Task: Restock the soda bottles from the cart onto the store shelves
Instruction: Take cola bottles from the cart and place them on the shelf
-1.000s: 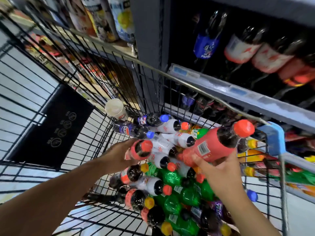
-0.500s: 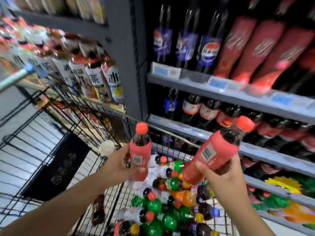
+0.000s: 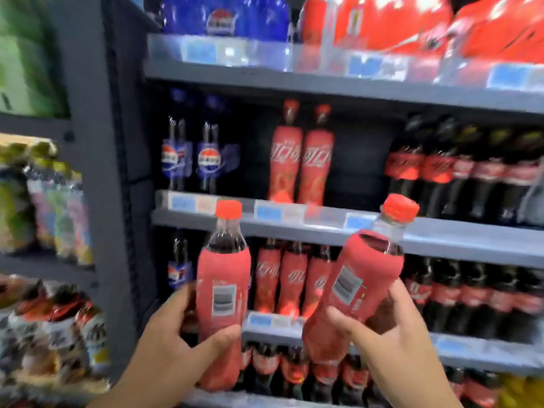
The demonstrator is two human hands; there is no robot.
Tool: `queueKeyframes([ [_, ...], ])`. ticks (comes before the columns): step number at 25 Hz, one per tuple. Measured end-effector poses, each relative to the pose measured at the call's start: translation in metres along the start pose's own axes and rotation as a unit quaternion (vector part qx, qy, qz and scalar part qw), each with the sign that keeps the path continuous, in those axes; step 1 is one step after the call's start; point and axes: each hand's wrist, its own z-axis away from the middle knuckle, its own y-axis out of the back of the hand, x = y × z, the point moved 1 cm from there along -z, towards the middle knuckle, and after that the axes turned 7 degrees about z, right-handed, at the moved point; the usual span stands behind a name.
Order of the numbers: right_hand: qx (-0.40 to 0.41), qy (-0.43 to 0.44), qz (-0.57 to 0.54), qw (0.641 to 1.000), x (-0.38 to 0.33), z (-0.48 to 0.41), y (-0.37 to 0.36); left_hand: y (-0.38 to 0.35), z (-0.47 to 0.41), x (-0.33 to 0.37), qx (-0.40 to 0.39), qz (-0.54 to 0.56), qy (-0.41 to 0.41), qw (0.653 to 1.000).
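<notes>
My left hand (image 3: 173, 346) grips an upright cola bottle with a pink-red sleeve and red cap (image 3: 222, 278). In my right hand (image 3: 391, 340) is a second bottle of the same kind (image 3: 350, 284), tilted to the right. Both are held up in front of the grey store shelves (image 3: 323, 223). Two matching pink-red bottles (image 3: 300, 160) stand on the middle shelf, with a dark gap to their right. More of them (image 3: 291, 278) stand on the shelf below, behind the held bottles. The cart is out of view.
Blue-labelled cola bottles (image 3: 191, 157) stand at the shelf's left, dark red-labelled cola bottles (image 3: 459, 172) at the right. Large red and blue packs fill the top shelf (image 3: 353, 22). A grey upright post (image 3: 97, 172) separates a blurred left bay of other drinks (image 3: 59, 210).
Both hands have lifted their bottles out of the cart and up to shelf height. The view has swung upward from the cart to the shelves.
</notes>
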Motion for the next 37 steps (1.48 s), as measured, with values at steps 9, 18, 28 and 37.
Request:
queueKeyframes([
  [9,0.025,0.128,0.068,0.989,-0.056,-0.138,0.049,-0.045,-0.143,0.076,0.073,0.012,-0.089,0.993],
  [18,0.152,0.085,0.079,0.981,-0.037,-0.192,0.043,-0.056,-0.162,0.073,0.079,-0.002,-0.104,0.991],
  [28,0.228,0.053,0.151,0.960,-0.033,-0.222,0.022,-0.072,-0.153,0.065,0.047,-0.048,-0.119,0.991],
  [37,0.230,0.027,0.219,0.948,-0.007,-0.232,0.010,-0.073,-0.146,0.051,0.034,-0.070,-0.096,0.992],
])
